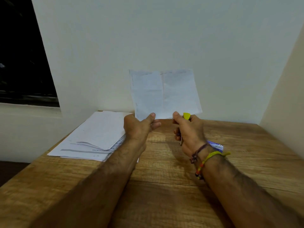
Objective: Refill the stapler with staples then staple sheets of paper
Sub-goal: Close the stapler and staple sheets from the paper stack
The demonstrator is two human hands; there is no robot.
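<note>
Sheets of white paper [164, 92] stand upright above the wooden table, held along their bottom edge. My left hand [139, 125] pinches the lower left part between thumb and fingers. My right hand [189, 129] holds the lower right part and also grips a small stapler [186, 116]. Only the stapler's yellow tip above my fingers and a bit of metal below them show; the rest is hidden in my fist. Whether the stapler's jaws are around the paper, I cannot tell.
A loose stack of white papers [95, 137] lies on the table's left side, near its edge. The wooden table [238, 153] meets a white wall behind and another wall at the right. A dark window [21, 55] is at the upper left.
</note>
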